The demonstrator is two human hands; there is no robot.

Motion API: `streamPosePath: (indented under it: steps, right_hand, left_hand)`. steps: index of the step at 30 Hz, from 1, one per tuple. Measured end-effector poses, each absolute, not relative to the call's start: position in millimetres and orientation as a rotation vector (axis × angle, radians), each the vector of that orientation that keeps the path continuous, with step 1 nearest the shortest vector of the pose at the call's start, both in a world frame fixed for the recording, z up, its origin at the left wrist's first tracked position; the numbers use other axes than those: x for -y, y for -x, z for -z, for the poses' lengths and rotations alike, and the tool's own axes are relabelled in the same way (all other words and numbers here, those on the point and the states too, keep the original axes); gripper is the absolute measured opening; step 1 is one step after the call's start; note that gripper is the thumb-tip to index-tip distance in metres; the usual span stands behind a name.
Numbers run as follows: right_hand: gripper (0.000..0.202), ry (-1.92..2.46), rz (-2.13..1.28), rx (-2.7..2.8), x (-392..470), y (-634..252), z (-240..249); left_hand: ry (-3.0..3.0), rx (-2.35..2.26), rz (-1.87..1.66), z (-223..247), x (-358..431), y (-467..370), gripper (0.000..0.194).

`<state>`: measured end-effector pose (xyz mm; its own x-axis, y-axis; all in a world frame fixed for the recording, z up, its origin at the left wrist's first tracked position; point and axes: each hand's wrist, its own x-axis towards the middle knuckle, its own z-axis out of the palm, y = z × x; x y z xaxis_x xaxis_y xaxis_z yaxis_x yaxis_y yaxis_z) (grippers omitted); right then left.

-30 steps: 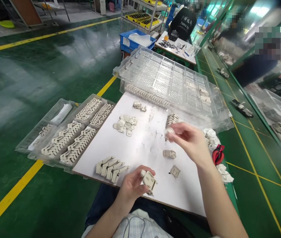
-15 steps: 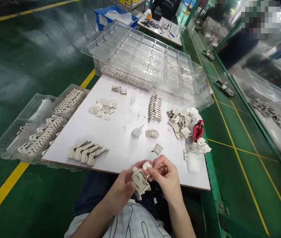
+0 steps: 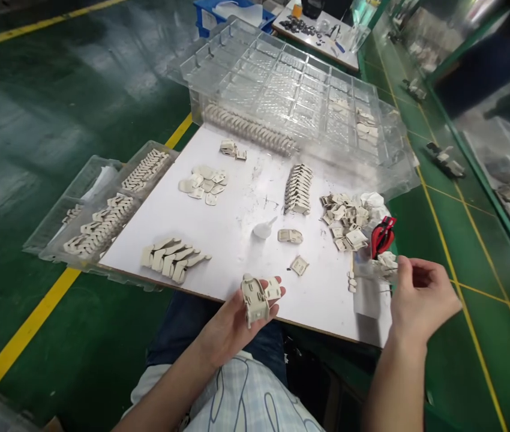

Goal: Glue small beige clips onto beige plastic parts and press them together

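Observation:
My left hand [image 3: 232, 327] holds a beige moulded plastic housing [image 3: 255, 298], slotted side up, above the table's front edge. A small flat beige plastic plate [image 3: 273, 289] lies against the same hand's fingers. Out past the table's right edge, my right hand [image 3: 423, 300] is raised with thumb and fingers pinched together; whatever may be between them is too small to make out. Crumpled white tissue [image 3: 385, 264] and red-handled pliers [image 3: 383, 236] are closest to it. Two loose beige pieces, a longer one [image 3: 290, 236] and a square one [image 3: 300, 265], rest on the table beyond my left hand.
A white dropper bottle [image 3: 263, 229] stands mid-table. Around it are a heap of beige parts [image 3: 345, 219], a stacked row [image 3: 298, 189], flat plates [image 3: 204, 182] and angled pieces [image 3: 174, 258]. Clear trays [image 3: 277, 78] stand behind; a green conveyor [image 3: 453, 228] runs at right.
My right hand has left the small plate and moved right, past the table's edge. My left hand keeps the housing and plate. The view has shifted slightly.

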<state>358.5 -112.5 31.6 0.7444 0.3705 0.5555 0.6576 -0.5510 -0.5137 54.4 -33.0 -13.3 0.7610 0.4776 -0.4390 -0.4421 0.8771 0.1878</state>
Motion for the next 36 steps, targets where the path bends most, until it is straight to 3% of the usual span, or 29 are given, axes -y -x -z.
streamPosePath:
  steps: [6, 9, 11, 14, 16, 23, 29, 36]
  right_hand:
    - [0.024, 1.929, 0.624, 0.832, 88.2, -315.2, -44.2]
    - [0.024, 1.877, 0.149, 1.208, 47.9, -270.6, -38.3]
    - [0.035, 1.904, -0.092, 1.41, 18.6, -246.2, -28.4]
    - [0.02, 1.866, -0.258, 1.478, -9.3, -228.5, -16.1]
    - [0.01, 1.779, -0.291, 1.389, -11.0, -228.2, -15.8]
    - [0.028, 1.223, -0.705, 0.754, 34.1, -243.0, -40.5]
    - [0.032, 1.168, -0.796, 0.61, 41.9, -240.3, -39.5]
    - [0.024, 1.127, -0.891, 0.506, 43.4, -235.2, -39.4]
  left_hand:
    - [0.001, -0.446, -0.469, 15.1, 31.8, -51.2, 0.041]
    - [0.015, -0.414, -0.492, 16.6, 32.2, -52.3, 0.039]
    - [0.002, -0.394, -0.517, 18.8, 33.1, -53.4, 0.037]
    - [-0.053, -0.319, -0.531, 23.9, 34.5, -54.1, 0.035]
    - [-0.088, -0.265, -0.523, 26.9, 34.5, -53.9, 0.035]
    - [-0.113, -0.217, -0.483, 24.2, 30.9, -52.4, 0.035]
    - [-0.137, -0.266, -0.454, 19.7, 28.7, -52.3, 0.041]
    - [-0.126, -0.298, -0.441, 17.0, 26.7, -53.5, 0.043]
